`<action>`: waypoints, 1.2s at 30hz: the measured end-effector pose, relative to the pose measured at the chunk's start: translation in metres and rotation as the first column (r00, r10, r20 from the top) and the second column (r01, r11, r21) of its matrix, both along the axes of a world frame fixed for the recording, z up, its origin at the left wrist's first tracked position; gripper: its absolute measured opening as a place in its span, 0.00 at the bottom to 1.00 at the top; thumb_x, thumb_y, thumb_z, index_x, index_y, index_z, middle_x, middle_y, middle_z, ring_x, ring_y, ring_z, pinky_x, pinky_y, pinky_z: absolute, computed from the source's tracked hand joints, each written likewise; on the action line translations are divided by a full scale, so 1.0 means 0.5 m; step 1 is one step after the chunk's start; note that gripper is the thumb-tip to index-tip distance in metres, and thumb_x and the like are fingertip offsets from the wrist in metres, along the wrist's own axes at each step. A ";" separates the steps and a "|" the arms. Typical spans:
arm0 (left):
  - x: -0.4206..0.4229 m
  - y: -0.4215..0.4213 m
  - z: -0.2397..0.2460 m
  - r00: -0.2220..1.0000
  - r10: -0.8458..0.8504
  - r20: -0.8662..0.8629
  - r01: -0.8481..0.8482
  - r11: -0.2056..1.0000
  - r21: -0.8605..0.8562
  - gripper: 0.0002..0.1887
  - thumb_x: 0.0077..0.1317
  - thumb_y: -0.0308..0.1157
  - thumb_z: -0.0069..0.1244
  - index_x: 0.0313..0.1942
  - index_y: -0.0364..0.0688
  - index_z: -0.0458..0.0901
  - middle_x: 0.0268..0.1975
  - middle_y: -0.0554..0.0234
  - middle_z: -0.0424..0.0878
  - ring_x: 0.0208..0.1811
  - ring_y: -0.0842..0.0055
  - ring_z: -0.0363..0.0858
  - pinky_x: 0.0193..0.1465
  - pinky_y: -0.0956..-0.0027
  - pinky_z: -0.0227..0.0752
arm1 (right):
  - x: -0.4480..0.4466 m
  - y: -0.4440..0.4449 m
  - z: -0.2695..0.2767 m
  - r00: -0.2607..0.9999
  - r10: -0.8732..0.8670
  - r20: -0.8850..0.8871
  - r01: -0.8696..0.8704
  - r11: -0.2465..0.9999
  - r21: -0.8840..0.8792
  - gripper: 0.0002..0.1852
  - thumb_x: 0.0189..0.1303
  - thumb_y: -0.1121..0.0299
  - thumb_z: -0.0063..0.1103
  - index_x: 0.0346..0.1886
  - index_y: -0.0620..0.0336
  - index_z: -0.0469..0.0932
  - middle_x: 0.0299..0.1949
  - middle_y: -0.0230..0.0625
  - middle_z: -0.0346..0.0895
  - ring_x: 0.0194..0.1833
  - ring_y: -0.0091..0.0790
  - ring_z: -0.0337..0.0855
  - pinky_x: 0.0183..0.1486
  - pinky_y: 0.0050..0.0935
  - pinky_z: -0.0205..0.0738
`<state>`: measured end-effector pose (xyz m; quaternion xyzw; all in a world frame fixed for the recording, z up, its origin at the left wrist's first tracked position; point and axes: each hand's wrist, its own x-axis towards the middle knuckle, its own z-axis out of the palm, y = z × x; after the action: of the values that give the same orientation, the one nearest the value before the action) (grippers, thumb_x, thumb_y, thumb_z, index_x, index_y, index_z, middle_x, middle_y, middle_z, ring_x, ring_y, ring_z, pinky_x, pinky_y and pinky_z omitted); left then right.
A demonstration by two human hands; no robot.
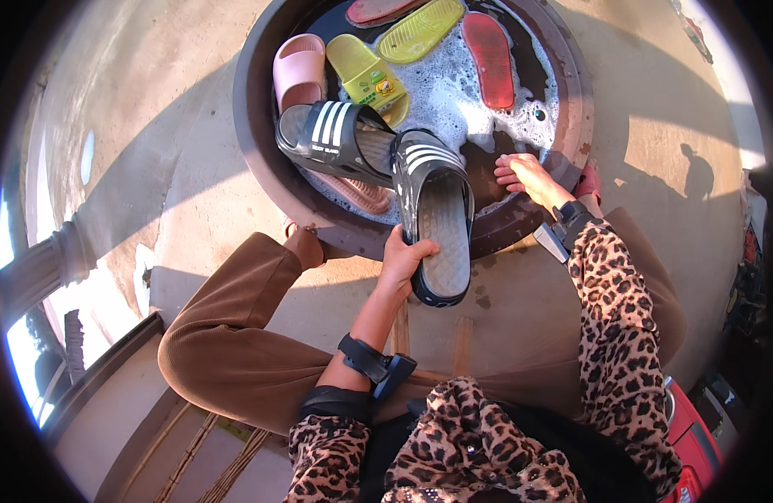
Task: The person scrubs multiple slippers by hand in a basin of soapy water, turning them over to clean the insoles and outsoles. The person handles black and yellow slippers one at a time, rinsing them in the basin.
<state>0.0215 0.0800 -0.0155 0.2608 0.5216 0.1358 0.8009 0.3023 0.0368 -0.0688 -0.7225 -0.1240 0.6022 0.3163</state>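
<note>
My left hand grips the heel end of a black slide sandal with white stripes and a grey footbed. Its toe end hangs over the rim of a large brown basin of soapy water. Beside it, a matching black slide lies across other footwear. My right hand is above the water at the basin's right side, holding nothing, fingers loosely extended. Around the suds are a pink slide, a yellow-green slide, an overturned yellow-green slide and an overturned red sandal.
Another pink slide lies partly beneath the black pair. A reddish sole is at the far rim. My bent knees flank the basin on a concrete floor. Thin poles lie lower left; a red object is lower right.
</note>
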 end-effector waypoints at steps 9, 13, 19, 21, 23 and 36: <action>0.026 0.028 -0.033 0.995 0.021 -0.099 -0.028 0.997 -0.068 0.18 0.47 0.19 0.54 0.41 0.34 0.72 0.34 0.61 0.80 0.31 0.78 0.77 0.37 0.74 0.72 | 0.027 0.019 -0.011 0.843 -0.290 -0.453 0.221 0.954 -0.200 0.13 0.60 0.65 0.48 0.39 0.67 0.75 0.38 0.48 0.78 0.41 0.42 0.81 0.42 0.34 0.76; 0.043 0.006 -0.031 0.987 0.043 -0.157 -0.047 0.999 -0.023 0.15 0.50 0.23 0.55 0.39 0.34 0.74 0.33 0.63 0.79 0.32 0.79 0.76 0.38 0.74 0.71 | -0.030 0.005 0.103 0.580 0.297 -0.759 -0.262 0.950 0.171 0.20 0.61 0.60 0.50 0.43 0.71 0.75 0.38 0.47 0.78 0.40 0.38 0.81 0.44 0.34 0.75; 0.058 -0.005 -0.026 0.978 0.063 -0.199 -0.059 0.998 0.022 0.16 0.55 0.35 0.56 0.39 0.35 0.74 0.34 0.66 0.78 0.33 0.83 0.73 0.38 0.76 0.68 | 0.037 -0.007 -0.013 0.872 0.293 0.392 -0.281 0.955 -0.090 0.15 0.56 0.63 0.52 0.35 0.68 0.76 0.32 0.39 0.77 0.32 0.34 0.78 0.37 0.30 0.72; 0.058 -0.002 -0.026 0.975 0.117 -0.190 -0.122 0.992 -0.013 0.19 0.56 0.41 0.56 0.39 0.35 0.74 0.35 0.67 0.77 0.34 0.84 0.71 0.39 0.77 0.67 | 0.043 -0.010 -0.076 0.608 -0.062 0.791 -0.021 0.995 0.094 0.13 0.54 0.65 0.51 0.31 0.70 0.73 0.30 0.37 0.74 0.30 0.33 0.75 0.35 0.31 0.69; 0.058 -0.001 -0.028 0.975 0.070 -0.211 -0.063 0.997 0.039 0.21 0.57 0.44 0.55 0.40 0.35 0.73 0.36 0.67 0.76 0.36 0.84 0.69 0.41 0.78 0.65 | 0.052 -0.012 -0.095 0.869 -0.233 0.436 0.258 0.966 0.002 0.12 0.54 0.67 0.50 0.32 0.69 0.74 0.30 0.38 0.74 0.34 0.34 0.75 0.38 0.34 0.69; 0.097 -0.038 0.004 0.982 0.165 0.095 -0.150 0.977 -0.150 0.23 0.59 0.34 0.53 0.49 0.32 0.65 0.44 0.57 0.75 0.43 0.76 0.74 0.47 0.71 0.69 | -0.058 -0.011 0.275 0.939 0.321 0.126 -0.321 0.947 -0.023 0.19 0.59 0.54 0.52 0.45 0.59 0.74 0.36 0.26 0.73 0.39 0.21 0.72 0.37 0.23 0.70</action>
<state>0.0700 0.0610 -0.0133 0.1533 0.5055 0.1752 0.8308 0.2734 0.0315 0.0688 -0.7300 -0.2596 0.5982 0.2045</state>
